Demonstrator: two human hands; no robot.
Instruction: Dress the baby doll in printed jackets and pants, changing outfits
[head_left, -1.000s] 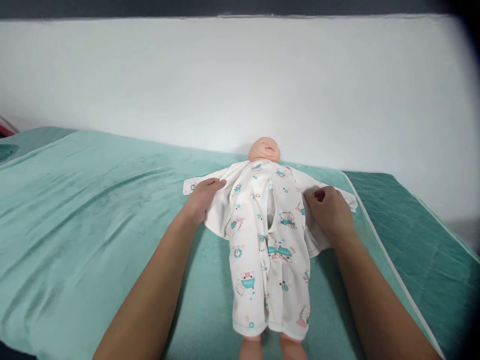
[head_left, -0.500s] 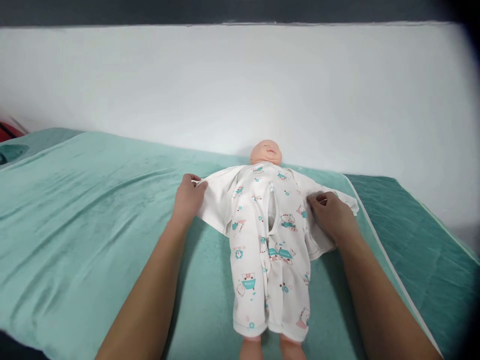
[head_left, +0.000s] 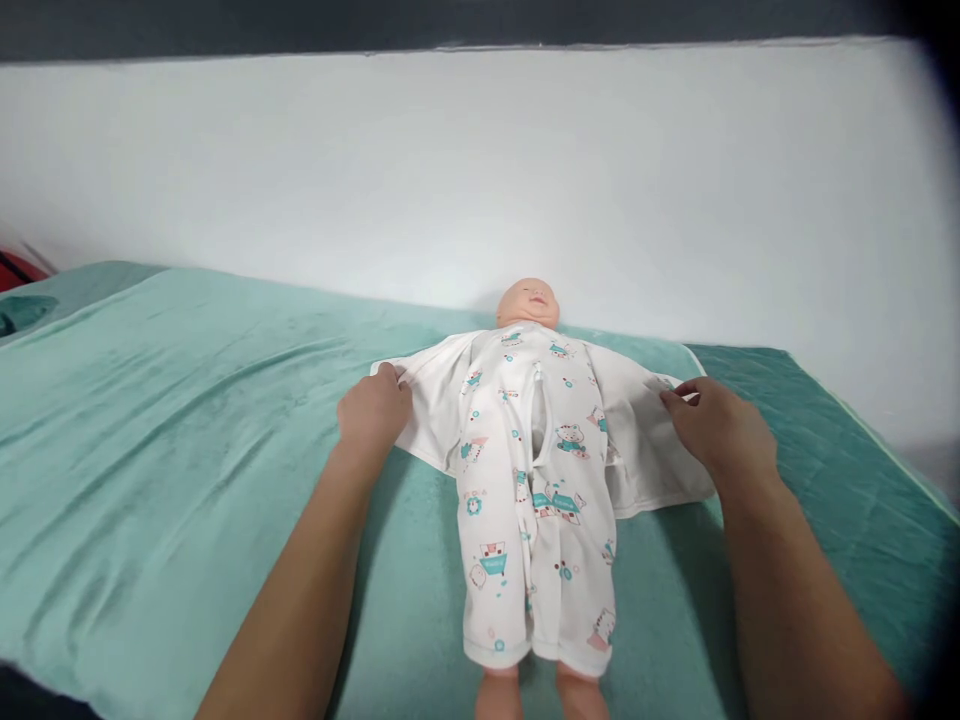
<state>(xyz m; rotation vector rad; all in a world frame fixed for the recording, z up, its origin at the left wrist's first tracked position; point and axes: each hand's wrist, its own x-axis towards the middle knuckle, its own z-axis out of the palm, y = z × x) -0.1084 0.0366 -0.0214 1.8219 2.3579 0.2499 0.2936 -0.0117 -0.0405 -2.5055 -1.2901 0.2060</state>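
White top (head_left: 645,450) pinched by R hand (head_left: 721,428), prob. L hand (head_left: 373,408).

Person's left hand (head_left: 375,408) and right hand (head_left: 720,425) are both totally bare, same with the left forearm (head_left: 300,590) and right forearm (head_left: 802,590), right down to where the view cuts them off. Both arms are pretty smooth, kinda chunky low down and slimming toward the wrists. There's a dark patch (head_left: 37,697) in the bottom left corner too, but tbh can't tell if it's clothing.
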